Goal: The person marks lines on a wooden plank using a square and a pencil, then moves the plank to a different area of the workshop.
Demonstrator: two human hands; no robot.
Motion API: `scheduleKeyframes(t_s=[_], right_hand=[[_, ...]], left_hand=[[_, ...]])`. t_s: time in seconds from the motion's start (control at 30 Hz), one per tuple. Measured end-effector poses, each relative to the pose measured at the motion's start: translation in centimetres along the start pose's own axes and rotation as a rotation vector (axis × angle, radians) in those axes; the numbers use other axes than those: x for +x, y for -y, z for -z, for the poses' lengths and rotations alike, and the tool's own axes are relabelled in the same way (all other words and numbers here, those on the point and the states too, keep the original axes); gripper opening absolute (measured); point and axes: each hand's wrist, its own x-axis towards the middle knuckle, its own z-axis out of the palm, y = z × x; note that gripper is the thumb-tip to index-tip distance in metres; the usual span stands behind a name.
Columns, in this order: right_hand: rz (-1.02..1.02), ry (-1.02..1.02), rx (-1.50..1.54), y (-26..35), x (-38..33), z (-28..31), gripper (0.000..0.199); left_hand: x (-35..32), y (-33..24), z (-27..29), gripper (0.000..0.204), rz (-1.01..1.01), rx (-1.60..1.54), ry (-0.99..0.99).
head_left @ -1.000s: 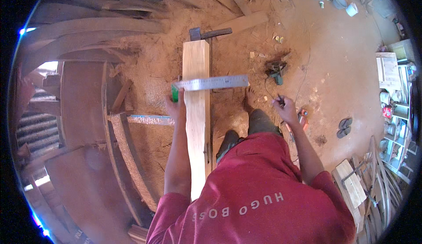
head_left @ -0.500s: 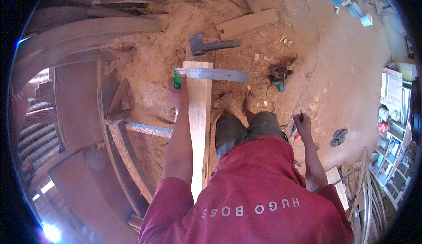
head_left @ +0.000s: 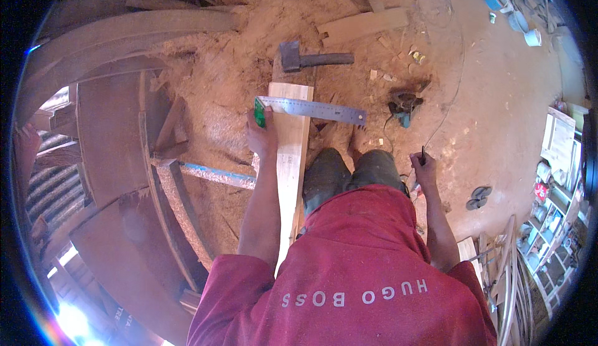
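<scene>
Head view shows one pale plank (head_left: 290,153) under one steel square (head_left: 311,108), the left hand (head_left: 261,137) gripping its green handle, the right hand (head_left: 423,168) pinching one pencil (head_left: 423,154).

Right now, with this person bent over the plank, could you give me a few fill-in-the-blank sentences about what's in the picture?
1. The left hand presses the green-handled square onto the pale ____.
2. The right hand holds a thin dark ____ off to the side of the plank.
3. Beyond the plank's far end, a ____ lies on the sawdust-covered floor.

Missing words: plank; pencil; hammer
</scene>
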Motion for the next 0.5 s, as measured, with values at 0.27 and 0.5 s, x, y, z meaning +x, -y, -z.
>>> scheduleKeyframes(t_s=[0.27,0.5], right_hand=[[0.068,-0.005,0.006,4.1,1.3,-0.7,0.03],[0.209,0.059,0.184,14.3,2.5,-2.3,0.03]], left_hand=[[2.8,-4.3,1.5,0.065,0.078,-0.191,-0.169],[4.0,-6.6,7.9,0.044,-0.162,-0.721,-0.435]])
